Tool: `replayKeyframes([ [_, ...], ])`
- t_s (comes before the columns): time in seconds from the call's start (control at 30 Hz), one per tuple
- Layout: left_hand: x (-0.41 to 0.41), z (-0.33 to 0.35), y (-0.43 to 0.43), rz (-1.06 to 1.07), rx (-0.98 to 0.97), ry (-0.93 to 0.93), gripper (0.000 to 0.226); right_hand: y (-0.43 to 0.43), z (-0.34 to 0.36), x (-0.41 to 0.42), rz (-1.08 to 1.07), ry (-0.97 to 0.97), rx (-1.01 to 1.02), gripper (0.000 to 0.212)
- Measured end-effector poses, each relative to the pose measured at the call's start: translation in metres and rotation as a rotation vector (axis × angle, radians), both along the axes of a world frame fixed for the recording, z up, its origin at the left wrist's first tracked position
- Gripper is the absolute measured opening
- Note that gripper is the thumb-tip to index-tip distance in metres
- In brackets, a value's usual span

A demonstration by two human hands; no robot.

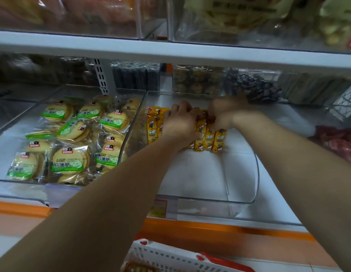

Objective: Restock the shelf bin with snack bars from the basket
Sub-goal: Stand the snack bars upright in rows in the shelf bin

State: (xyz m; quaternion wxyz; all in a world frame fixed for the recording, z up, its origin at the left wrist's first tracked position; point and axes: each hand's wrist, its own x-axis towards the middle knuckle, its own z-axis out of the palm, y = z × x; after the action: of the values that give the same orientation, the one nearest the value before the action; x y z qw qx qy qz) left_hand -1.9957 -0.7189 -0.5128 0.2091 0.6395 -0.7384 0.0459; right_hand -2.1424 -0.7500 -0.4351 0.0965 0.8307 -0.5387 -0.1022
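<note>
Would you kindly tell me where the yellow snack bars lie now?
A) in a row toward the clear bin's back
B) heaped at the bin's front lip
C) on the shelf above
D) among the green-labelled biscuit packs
A: the snack bars form a row toward the back of the clear bin, under the left hand and right hand.

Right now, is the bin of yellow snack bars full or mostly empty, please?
Mostly empty: snack bars sit only toward the back of the bin; front floor bare.

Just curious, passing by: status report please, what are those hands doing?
Left hand, right hand: fingers curled on row of yellow-wrapped snack bars. Bars at back of clear plastic bin. Nothing blocking.
</note>
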Motion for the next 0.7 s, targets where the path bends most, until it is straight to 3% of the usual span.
replayKeyframes([
  [0.13,0.002,0.030,0.016,-0.012,0.081,-0.032,0.056,0.023,0.012,-0.011,-0.003,-0.118,-0.029,0.028],
  [0.33,0.037,0.081,0.129,-0.227,0.229,0.283,0.024,0.118,0.023,-0.025,0.088,-0.496,-0.061,0.022],
  [0.5,0.070,0.065,0.241,-0.392,0.591,0.115,0.020,0.218,0.009,-0.010,0.244,-0.638,0.201,0.014],
  [0.7,0.074,-0.033,0.288,-0.307,1.044,-0.260,0.036,0.284,-0.100,0.010,0.234,-0.424,0.585,0.016],
])
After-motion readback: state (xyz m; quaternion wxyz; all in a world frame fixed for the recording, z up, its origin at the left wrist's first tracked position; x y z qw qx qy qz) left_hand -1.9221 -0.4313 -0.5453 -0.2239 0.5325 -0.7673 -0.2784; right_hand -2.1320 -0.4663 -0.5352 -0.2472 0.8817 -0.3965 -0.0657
